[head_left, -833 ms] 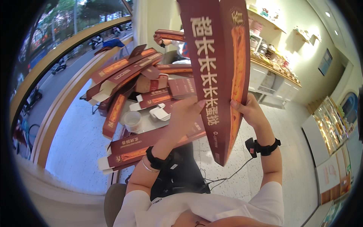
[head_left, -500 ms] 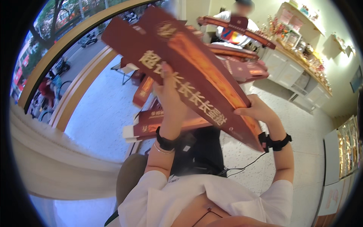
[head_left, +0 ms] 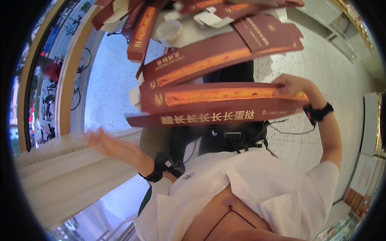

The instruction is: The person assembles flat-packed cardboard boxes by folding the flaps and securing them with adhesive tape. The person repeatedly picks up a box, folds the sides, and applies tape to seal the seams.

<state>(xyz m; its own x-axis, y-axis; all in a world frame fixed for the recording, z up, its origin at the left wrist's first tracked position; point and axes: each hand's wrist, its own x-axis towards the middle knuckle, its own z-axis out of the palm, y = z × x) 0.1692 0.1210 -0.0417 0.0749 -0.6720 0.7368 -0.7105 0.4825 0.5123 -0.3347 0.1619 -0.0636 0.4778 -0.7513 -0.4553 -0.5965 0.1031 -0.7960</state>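
Note:
A long dark-red cardboard box (head_left: pixel 225 107) with an orange pastry picture and pale lettering lies crosswise in front of my body. My right hand (head_left: pixel 296 86) grips its right end, thumb and fingers closed on the edge. At the box's left end a white flap (head_left: pixel 135 96) sticks out. My left hand (head_left: pixel 110 145) is off the box, out to the left near the white ledge; it is blurred, with its fingers stretched out and nothing in them. Just beyond the held box is another long dark-red box (head_left: pixel 201 60).
More dark-red boxes (head_left: pixel 145 28) are piled on a white table ahead, some with white flaps (head_left: pixel 213 18) raised. A white round tub (head_left: pixel 169 33) stands among them. A window frame (head_left: pixel 66 72) runs along the left. A dark cable (head_left: pixel 287 129) hangs from my right wrist.
The box has come down from a raised slant to lie nearly level, closer to my body. My left hand has let go of it and swung left. My right hand still holds its end.

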